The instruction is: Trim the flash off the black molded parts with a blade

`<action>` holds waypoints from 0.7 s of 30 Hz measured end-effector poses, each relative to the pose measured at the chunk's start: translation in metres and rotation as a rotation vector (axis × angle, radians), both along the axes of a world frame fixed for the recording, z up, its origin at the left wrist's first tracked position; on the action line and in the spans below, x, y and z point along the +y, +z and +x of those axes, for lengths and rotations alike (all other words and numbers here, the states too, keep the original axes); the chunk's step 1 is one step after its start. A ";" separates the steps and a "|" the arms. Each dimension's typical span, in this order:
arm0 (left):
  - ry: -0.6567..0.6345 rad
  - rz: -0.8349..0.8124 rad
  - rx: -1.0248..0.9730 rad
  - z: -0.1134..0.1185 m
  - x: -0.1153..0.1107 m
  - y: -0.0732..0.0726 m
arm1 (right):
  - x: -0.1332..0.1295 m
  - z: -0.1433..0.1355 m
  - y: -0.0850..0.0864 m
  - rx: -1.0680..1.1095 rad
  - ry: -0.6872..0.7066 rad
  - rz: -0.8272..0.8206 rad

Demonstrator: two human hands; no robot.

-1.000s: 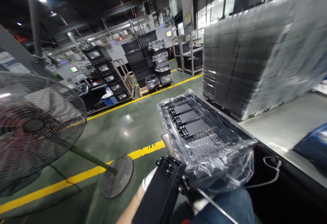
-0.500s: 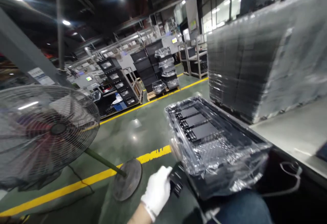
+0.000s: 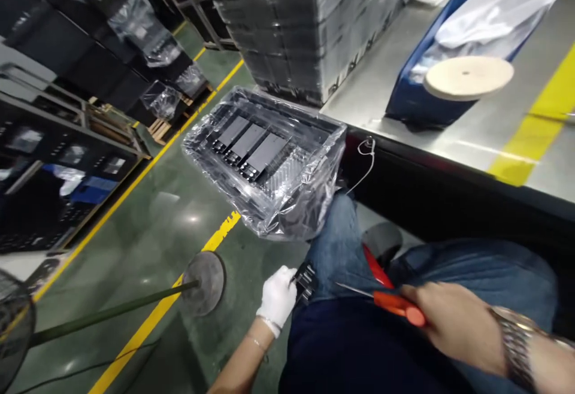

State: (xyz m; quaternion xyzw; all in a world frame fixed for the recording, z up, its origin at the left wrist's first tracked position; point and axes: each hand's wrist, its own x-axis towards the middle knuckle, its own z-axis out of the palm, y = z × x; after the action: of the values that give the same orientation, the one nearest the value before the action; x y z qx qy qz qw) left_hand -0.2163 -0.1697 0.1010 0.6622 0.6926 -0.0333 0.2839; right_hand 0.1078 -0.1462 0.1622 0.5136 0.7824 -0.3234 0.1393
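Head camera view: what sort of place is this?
Probably a factory or warehouse floor: yellow lines on green flooring, a tall stack of dark crates in clear wrap, and flat grey panels in a plastic-covered black tray.

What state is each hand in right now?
Left hand: closed on a black part.
Right hand: closed around an orange-handled pointed tool.

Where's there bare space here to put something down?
Green floor lies open between the plastic-covered bin and the long yellow line; pale floor shows between the wrapped stack and blue container. The lap looks crowded: the left hand holds a black part, the right an orange-handled tool.
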 end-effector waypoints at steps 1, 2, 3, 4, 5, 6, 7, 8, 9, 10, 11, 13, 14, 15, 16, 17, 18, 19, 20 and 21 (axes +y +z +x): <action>-0.001 0.024 -0.001 -0.001 -0.002 -0.002 | 0.005 -0.006 -0.002 0.006 -0.001 -0.010; -0.003 0.050 -0.002 -0.002 -0.005 -0.004 | 0.009 -0.011 -0.005 0.010 0.003 -0.023; -0.008 0.076 -0.004 -0.002 -0.008 -0.005 | 0.012 -0.016 -0.007 0.012 0.008 -0.034; -0.014 0.102 -0.006 -0.003 -0.011 -0.007 | 0.014 -0.020 -0.009 0.013 0.012 -0.045; -0.024 0.126 -0.009 -0.003 -0.014 -0.008 | 0.016 -0.023 -0.011 0.013 0.017 -0.054; -0.035 0.148 -0.010 -0.002 -0.016 -0.010 | 0.017 -0.026 -0.013 0.013 0.021 -0.061; -0.045 0.168 -0.010 -0.002 -0.017 -0.011 | 0.018 -0.028 -0.014 0.012 0.026 -0.067; -0.052 0.187 -0.010 -0.002 -0.019 -0.012 | 0.019 -0.030 -0.015 0.013 0.030 -0.072; -0.055 0.203 -0.009 -0.002 -0.019 -0.013 | 0.021 -0.032 -0.016 0.014 0.033 -0.075; -0.052 0.215 -0.010 -0.002 -0.020 -0.013 | 0.022 -0.033 -0.016 0.016 0.035 -0.079; -0.047 0.222 -0.013 -0.002 -0.020 -0.014 | 0.024 -0.035 -0.017 0.018 0.036 -0.083; -0.028 0.218 -0.029 -0.003 -0.020 -0.015 | 0.026 -0.037 -0.018 0.024 0.033 -0.088; -0.016 0.207 -0.040 -0.004 -0.020 -0.015 | 0.027 -0.037 -0.019 0.028 0.030 -0.090; -0.002 0.193 -0.053 -0.004 -0.020 -0.015 | 0.027 -0.035 -0.019 0.031 0.027 -0.092; 0.016 0.177 -0.069 -0.004 -0.020 -0.015 | 0.027 -0.033 -0.018 0.035 0.023 -0.092; 0.038 0.160 -0.087 -0.004 -0.021 -0.015 | 0.026 -0.030 -0.017 0.040 0.020 -0.091; 0.064 0.143 -0.110 -0.004 -0.021 -0.015 | 0.025 -0.025 -0.015 0.045 0.018 -0.088; 0.095 0.128 -0.136 -0.004 -0.020 -0.015 | 0.023 -0.019 -0.012 0.049 0.021 -0.084; 0.131 0.116 -0.165 -0.004 -0.019 -0.015 | 0.021 -0.013 -0.009 0.063 0.028 -0.079; 0.171 0.107 -0.199 -0.005 -0.018 -0.014 | 0.018 -0.007 -0.007 0.093 0.035 -0.073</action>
State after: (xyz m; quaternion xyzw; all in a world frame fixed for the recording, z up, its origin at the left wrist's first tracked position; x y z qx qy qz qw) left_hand -0.2214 -0.1878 0.0873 0.6151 0.7157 0.0941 0.3172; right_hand 0.1008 -0.1282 0.1553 0.4789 0.7845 -0.3729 0.1269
